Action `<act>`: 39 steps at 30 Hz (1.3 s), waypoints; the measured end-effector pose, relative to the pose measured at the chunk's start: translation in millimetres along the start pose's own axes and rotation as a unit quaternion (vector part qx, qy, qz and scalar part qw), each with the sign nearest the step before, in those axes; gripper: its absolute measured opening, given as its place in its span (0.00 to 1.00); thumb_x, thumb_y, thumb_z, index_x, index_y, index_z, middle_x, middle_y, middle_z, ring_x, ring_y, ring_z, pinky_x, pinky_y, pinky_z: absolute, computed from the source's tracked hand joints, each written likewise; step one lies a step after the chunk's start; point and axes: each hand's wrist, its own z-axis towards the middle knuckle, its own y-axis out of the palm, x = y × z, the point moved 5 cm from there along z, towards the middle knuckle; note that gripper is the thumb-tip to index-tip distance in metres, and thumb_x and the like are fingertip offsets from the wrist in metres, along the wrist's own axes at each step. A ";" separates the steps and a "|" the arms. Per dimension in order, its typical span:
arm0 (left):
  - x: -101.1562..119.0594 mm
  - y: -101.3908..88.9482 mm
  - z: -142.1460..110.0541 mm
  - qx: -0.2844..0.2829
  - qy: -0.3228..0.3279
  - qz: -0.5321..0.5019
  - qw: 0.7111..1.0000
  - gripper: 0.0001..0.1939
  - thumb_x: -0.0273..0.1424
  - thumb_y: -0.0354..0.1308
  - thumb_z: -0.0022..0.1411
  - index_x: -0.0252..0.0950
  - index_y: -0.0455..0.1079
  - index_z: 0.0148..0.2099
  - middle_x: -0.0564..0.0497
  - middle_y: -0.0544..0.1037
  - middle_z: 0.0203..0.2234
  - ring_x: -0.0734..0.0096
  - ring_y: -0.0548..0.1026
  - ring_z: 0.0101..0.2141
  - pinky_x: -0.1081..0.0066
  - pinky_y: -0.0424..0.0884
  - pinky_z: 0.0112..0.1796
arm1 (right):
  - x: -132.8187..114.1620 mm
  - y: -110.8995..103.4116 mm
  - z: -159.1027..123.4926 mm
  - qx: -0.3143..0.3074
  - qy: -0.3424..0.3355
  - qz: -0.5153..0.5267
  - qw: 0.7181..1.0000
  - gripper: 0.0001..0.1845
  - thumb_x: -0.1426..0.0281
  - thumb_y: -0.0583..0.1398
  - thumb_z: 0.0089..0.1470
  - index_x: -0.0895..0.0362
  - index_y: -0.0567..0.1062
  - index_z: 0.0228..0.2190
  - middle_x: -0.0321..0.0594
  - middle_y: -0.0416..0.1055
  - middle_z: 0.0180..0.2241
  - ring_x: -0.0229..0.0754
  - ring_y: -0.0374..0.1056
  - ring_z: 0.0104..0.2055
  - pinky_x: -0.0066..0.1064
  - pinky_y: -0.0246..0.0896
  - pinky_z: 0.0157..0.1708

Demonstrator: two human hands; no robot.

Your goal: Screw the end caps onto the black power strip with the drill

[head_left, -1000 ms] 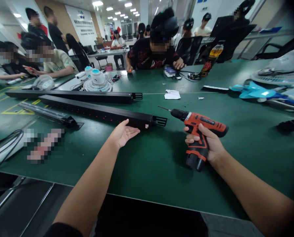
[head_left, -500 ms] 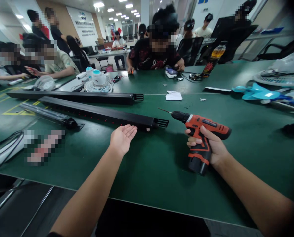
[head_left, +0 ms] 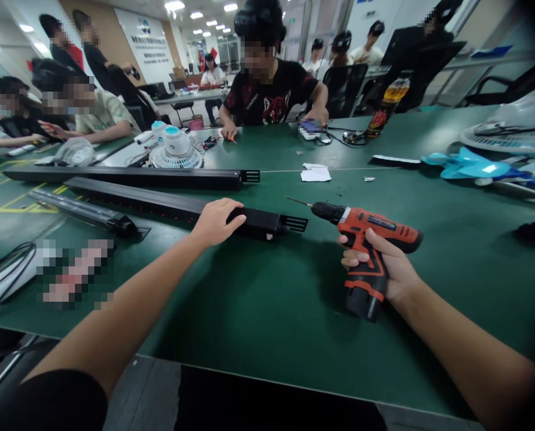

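Observation:
In my right hand is an orange and black cordless drill, held by its grip. Its thin bit points left, toward the slotted end piece of a long black bar, with a gap between them. My left hand lies over this bar near its right end, fingers over the top and thumb along the near side. The fingertips on the far side are hidden. A second long black bar lies behind the first on the green table. Small red marks run along the nearer bar's side.
At left lie a clear-wrapped bar and a white object with a black cable. White fan parts stand farther back. Torn paper and blue fan blades lie right. Opposite, a person works near a bottle.
My left hand has turned from palm-up beside the nearer bar to palm-down over it, closing around its top. The drill stays almost still in my right hand. The person opposite has raised their head.

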 end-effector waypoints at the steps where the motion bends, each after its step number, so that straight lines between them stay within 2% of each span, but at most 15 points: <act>1: -0.2 1.7 2.4 -0.023 0.023 0.026 0.999 0.27 0.48 0.57 0.86 0.37 0.81 0.72 0.35 0.88 0.70 0.40 0.83 0.72 0.41 0.75 0.75 | 0.3 -0.1 -0.1 0.001 0.008 0.002 1.000 0.27 0.54 0.89 0.55 0.57 0.88 0.43 0.31 0.65 0.23 0.38 0.60 0.26 0.29 0.72 0.25; 4: -0.2 6.2 7.9 -0.070 0.072 0.098 0.990 0.35 0.57 0.60 0.85 0.38 0.77 0.78 0.33 0.87 0.71 0.37 0.83 0.70 0.42 0.74 0.73 | 1.2 -0.4 -0.5 0.006 0.041 0.010 0.999 0.28 0.53 0.89 0.54 0.56 0.88 0.42 0.31 0.64 0.22 0.39 0.61 0.27 0.28 0.72 0.26; 7: -3.8 11.4 14.8 -0.100 0.074 0.162 0.979 0.39 0.61 0.57 0.86 0.39 0.76 0.79 0.34 0.89 0.66 0.37 0.86 0.62 0.46 0.77 0.66 | 1.2 -0.3 -1.1 0.011 0.057 0.016 0.998 0.29 0.54 0.90 0.51 0.56 0.88 0.43 0.29 0.63 0.21 0.39 0.61 0.27 0.28 0.72 0.25; 12: -5.4 17.0 25.2 -0.102 0.067 0.223 0.967 0.42 0.66 0.51 0.87 0.38 0.79 0.76 0.34 0.90 0.62 0.38 0.87 0.59 0.50 0.77 0.60 | 2.8 0.6 -0.9 0.019 0.057 0.025 0.998 0.32 0.55 0.92 0.48 0.57 0.87 0.43 0.28 0.63 0.21 0.38 0.61 0.27 0.26 0.74 0.27; 16: -1.5 12.0 31.5 -0.123 0.080 0.224 0.963 0.40 0.65 0.50 0.88 0.38 0.80 0.73 0.35 0.90 0.59 0.42 0.87 0.58 0.54 0.75 0.58 | 3.3 1.7 -0.6 0.022 0.053 0.029 0.998 0.34 0.54 0.93 0.44 0.57 0.88 0.41 0.29 0.64 0.21 0.37 0.61 0.27 0.25 0.75 0.27; 19: 1.2 3.8 36.9 -0.171 0.084 0.202 0.961 0.38 0.63 0.46 0.88 0.39 0.81 0.71 0.36 0.91 0.58 0.43 0.88 0.57 0.56 0.76 0.54 | 3.0 3.0 -1.0 0.018 0.060 0.027 0.998 0.35 0.54 0.94 0.41 0.57 0.87 0.41 0.28 0.63 0.21 0.37 0.62 0.27 0.24 0.75 0.26; 23: 5.4 -5.2 44.3 -0.231 0.080 0.163 0.956 0.41 0.62 0.42 0.87 0.41 0.81 0.74 0.37 0.91 0.63 0.43 0.88 0.60 0.56 0.77 0.54 | 1.9 2.5 -1.3 0.013 0.066 0.022 0.998 0.36 0.53 0.94 0.41 0.56 0.87 0.41 0.28 0.62 0.21 0.37 0.61 0.27 0.25 0.74 0.25; 26: 8.3 -5.4 49.6 -0.268 0.078 0.118 0.953 0.42 0.63 0.40 0.85 0.42 0.87 0.67 0.37 0.93 0.60 0.42 0.88 0.56 0.54 0.78 0.51 | 1.4 1.1 -1.1 0.009 0.067 0.016 0.998 0.34 0.52 0.93 0.43 0.53 0.86 0.41 0.28 0.62 0.21 0.39 0.61 0.27 0.27 0.73 0.24; 29: 8.5 -1.2 54.0 -0.295 0.073 0.075 0.950 0.41 0.64 0.41 0.84 0.46 0.90 0.52 0.39 0.95 0.49 0.45 0.88 0.46 0.55 0.75 0.45 | 1.0 0.4 -1.1 0.005 0.067 0.009 0.998 0.32 0.51 0.91 0.47 0.50 0.85 0.42 0.28 0.62 0.22 0.41 0.61 0.27 0.29 0.71 0.23; 33: 7.5 4.2 57.1 -0.266 0.083 0.059 0.958 0.39 0.65 0.43 0.84 0.47 0.90 0.47 0.42 0.95 0.47 0.48 0.88 0.46 0.58 0.74 0.44 | 0.6 1.3 -1.0 -0.002 0.070 0.000 0.998 0.32 0.49 0.91 0.48 0.49 0.85 0.42 0.28 0.61 0.22 0.42 0.61 0.27 0.30 0.70 0.24; 36: 8.8 6.8 55.6 -0.212 0.101 0.087 0.968 0.41 0.62 0.41 0.85 0.43 0.88 0.42 0.39 0.93 0.46 0.48 0.88 0.47 0.57 0.75 0.46 | 0.8 1.9 -0.6 -0.004 0.072 -0.005 0.997 0.35 0.47 0.93 0.44 0.49 0.85 0.41 0.27 0.61 0.21 0.40 0.61 0.27 0.29 0.70 0.24; 39: 10.0 7.3 52.4 -0.166 0.101 0.081 0.978 0.38 0.57 0.41 0.86 0.42 0.88 0.44 0.39 0.91 0.45 0.48 0.87 0.47 0.55 0.76 0.49 | 0.9 2.0 -0.4 -0.004 0.071 -0.008 0.997 0.35 0.46 0.92 0.44 0.50 0.86 0.41 0.27 0.61 0.21 0.40 0.61 0.27 0.28 0.70 0.25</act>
